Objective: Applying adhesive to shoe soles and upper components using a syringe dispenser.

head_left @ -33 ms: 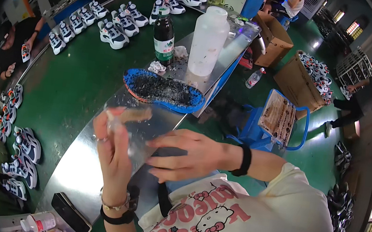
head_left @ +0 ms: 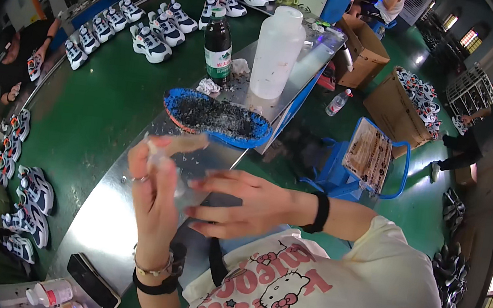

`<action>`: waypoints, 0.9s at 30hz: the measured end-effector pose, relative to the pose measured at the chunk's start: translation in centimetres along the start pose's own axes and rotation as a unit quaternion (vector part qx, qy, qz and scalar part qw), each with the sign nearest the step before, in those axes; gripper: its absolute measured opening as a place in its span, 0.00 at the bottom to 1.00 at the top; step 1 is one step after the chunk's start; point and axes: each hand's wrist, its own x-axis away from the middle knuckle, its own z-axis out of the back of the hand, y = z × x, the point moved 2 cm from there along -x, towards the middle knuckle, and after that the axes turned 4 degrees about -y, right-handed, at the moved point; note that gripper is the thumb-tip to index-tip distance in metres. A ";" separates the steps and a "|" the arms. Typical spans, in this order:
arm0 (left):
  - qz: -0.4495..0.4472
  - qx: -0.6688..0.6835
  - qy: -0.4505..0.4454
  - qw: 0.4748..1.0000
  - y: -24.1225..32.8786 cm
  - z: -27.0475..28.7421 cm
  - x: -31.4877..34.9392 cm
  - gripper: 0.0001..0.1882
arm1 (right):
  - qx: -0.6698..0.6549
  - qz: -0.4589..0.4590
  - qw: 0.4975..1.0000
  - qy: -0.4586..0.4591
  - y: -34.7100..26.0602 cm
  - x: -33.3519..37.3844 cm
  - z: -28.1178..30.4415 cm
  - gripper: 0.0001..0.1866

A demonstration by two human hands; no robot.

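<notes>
Above the metal bench, my left hand (head_left: 154, 204) has its thumb and fingers closed on a blurred, whitish crumpled piece (head_left: 158, 158), possibly thin plastic or paper. My right hand (head_left: 239, 206) is just to the right, fingers apart and pointing at the left hand, with nothing seen in it. Beyond both hands lies a blue insole-shaped pad (head_left: 249, 137), its dark middle strewn with black and pale crumbs. A dark bottle (head_left: 217, 56) with a green and white label and a white plastic bottle (head_left: 276, 58) stand behind the pad. Crumpled white tissue (head_left: 208, 87) lies by the dark bottle.
White and navy sneakers (head_left: 150, 43) line a green conveyor on the left. A phone (head_left: 93, 283) and small bottles (head_left: 51, 292) lie at the lower left. Right are a blue chair (head_left: 365, 154), a carton of shoes (head_left: 389, 110) and a standing person (head_left: 487, 126). Another person (head_left: 26, 56) works far left.
My right hand has shifted slightly left, its fingertips closer to my left hand. My left hand has moved a little up and right, still closed on the whitish piece.
</notes>
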 end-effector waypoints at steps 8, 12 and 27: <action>0.079 0.124 -0.057 0.988 1.2 -0.2 -0.6 0.12 | 0.130 -0.010 0.990 0.049 1.9 0.8 -4.2 0.24; 0.090 0.158 -0.080 0.980 1.4 -0.1 -0.5 0.12 | 0.135 0.002 0.989 0.054 1.8 0.9 -4.3 0.26; -0.084 -0.094 -0.132 0.983 2.0 0.2 -0.2 0.14 | 0.055 -0.005 0.996 0.068 1.4 1.7 -3.5 0.21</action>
